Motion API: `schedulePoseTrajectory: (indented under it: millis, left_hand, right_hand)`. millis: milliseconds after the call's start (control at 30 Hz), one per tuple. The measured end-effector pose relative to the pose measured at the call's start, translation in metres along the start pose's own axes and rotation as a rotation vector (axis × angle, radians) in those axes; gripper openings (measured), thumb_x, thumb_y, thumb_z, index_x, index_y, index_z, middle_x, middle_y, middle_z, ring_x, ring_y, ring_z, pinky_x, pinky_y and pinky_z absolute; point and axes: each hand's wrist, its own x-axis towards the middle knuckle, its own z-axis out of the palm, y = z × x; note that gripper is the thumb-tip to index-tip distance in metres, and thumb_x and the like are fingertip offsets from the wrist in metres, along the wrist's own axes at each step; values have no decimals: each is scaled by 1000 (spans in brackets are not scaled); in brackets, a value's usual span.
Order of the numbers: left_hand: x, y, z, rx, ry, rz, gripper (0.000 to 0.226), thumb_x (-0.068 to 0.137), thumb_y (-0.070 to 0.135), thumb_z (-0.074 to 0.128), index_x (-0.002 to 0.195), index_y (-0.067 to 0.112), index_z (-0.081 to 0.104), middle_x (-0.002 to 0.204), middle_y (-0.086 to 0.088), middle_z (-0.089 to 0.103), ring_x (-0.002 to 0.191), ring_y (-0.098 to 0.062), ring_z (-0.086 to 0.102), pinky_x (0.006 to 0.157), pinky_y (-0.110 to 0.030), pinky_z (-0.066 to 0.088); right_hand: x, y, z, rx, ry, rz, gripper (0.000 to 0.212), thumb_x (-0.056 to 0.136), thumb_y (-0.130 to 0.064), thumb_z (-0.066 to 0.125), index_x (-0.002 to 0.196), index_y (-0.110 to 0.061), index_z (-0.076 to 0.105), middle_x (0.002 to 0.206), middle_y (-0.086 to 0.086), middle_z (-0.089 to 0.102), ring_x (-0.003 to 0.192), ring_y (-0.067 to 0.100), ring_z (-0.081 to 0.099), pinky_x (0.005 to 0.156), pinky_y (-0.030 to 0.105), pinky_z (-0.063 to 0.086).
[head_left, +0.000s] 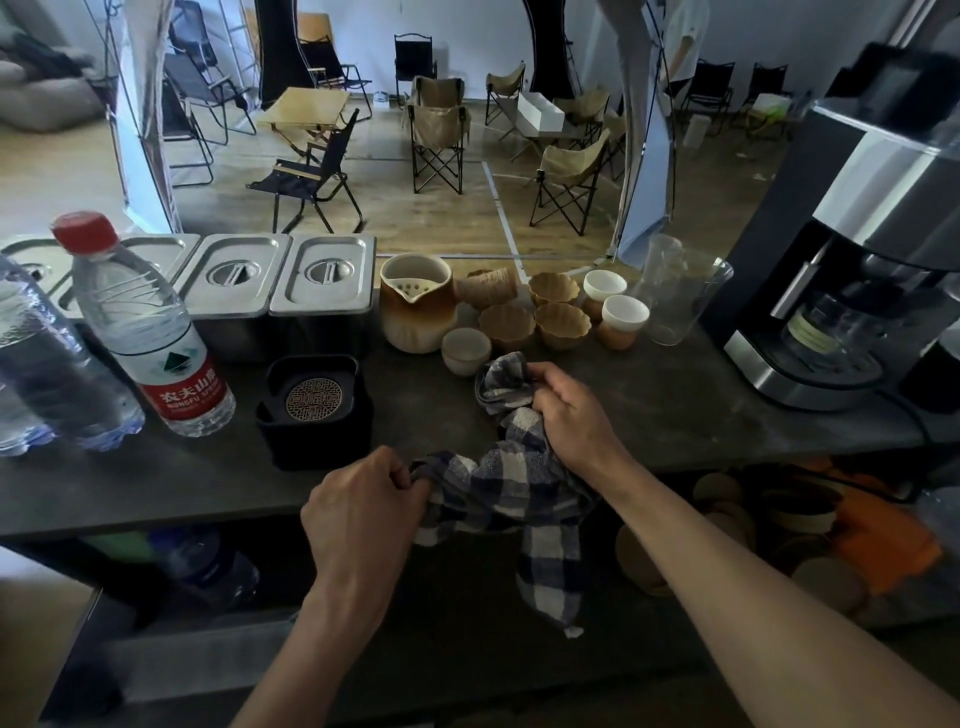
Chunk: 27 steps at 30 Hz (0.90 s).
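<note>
Clear plastic water bottle with red cap (148, 332) stands left on dark grey tabletop (675, 410). Left hand (363, 504) pinches one end of blue-and-white checked cloth (519, 488) at front edge; right hand (571, 415) grips bunched other end, near small beige ceramic cup (466, 351).

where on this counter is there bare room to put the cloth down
Bare counter lies between the right hand and the coffee machine, and along the near edge left of the left hand, in front of the bottle. Crowded: the cups and jug behind the cloth.
</note>
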Motion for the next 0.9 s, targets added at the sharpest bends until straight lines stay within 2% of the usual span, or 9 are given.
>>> schedulePoseTrajectory:
  millis: [133, 233, 300, 400, 567, 700, 767, 833, 900]
  left_hand:
    - [1, 7, -1, -17, 10, -65, 24, 65, 31, 83, 56, 25, 62, 49, 18, 32, 49, -18, 49, 53, -24, 32]
    - [2, 7, 2, -96, -79, -168, 21, 73, 32, 72, 56, 22, 66, 48, 14, 46, 51, -13, 49, 46, -22, 32]
    - [-3, 1, 6, -182, -183, -214, 28, 79, 31, 65, 53, 20, 65, 46, 6, 60, 48, -11, 58, 43, -29, 47]
    - [-18, -4, 12, -552, -379, -410, 30, 93, 23, 57, 67, 16, 72, 56, 3, 72, 53, -15, 71, 55, -39, 61]
    - [-33, 2, 17, -1117, -512, -735, 27, 101, 25, 51, 101, 6, 70, 84, -7, 79, 77, -25, 77, 54, -29, 58]
    - [-22, 0, 20, -1578, -527, -978, 25, 100, 16, 50, 114, 2, 65, 109, -18, 75, 99, -34, 73, 78, -43, 60]
    - [-14, 3, 20, -1849, -536, -1074, 28, 92, 6, 49, 115, -3, 62, 120, -22, 69, 111, -39, 66, 88, -49, 54]
    - [-10, 8, 20, -2042, -527, -1059, 35, 80, 1, 50, 113, -6, 61, 128, -23, 64, 120, -40, 60, 97, -49, 51]
    - [-11, 9, 23, -2162, -511, -1035, 50, 77, -1, 47, 126, -9, 56, 134, -26, 59, 126, -40, 55, 109, -47, 41]
  right_hand:
    - [0, -6, 7, 0, -70, -18, 34, 95, -13, 43, 117, -27, 65, 105, -10, 71, 95, 1, 63, 79, 23, 48]
    - [-1, -8, 12, -3, -91, -22, 35, 95, -14, 43, 115, -31, 65, 103, -11, 71, 94, 3, 64, 81, 28, 50]
    - [-2, -9, 13, 2, -95, -30, 35, 94, -15, 42, 113, -34, 65, 102, -14, 71, 93, -1, 64, 77, 23, 47]
    - [-2, -9, 13, -1, -97, -30, 35, 93, -18, 42, 115, -32, 65, 103, -14, 71, 93, -2, 63, 77, 22, 45]
    - [-2, -11, 15, 21, -119, -50, 34, 92, -21, 42, 113, -34, 65, 102, -13, 72, 93, -1, 64, 77, 23, 45]
    - [-1, -12, 18, 21, -173, -52, 33, 95, -20, 43, 111, -36, 67, 98, -6, 74, 91, 15, 68, 79, 36, 51]
    - [-1, -15, 18, 44, -211, -52, 34, 95, -17, 44, 109, -37, 68, 99, -10, 74, 93, 12, 68, 80, 32, 52]
    - [-3, -19, 20, 81, -249, -53, 37, 91, -13, 44, 107, -34, 70, 100, -13, 74, 94, 4, 68, 78, 20, 50]
    - [-5, -24, 24, 112, -287, -44, 38, 87, -12, 44, 105, -31, 71, 99, -12, 75, 93, 2, 67, 75, 12, 47]
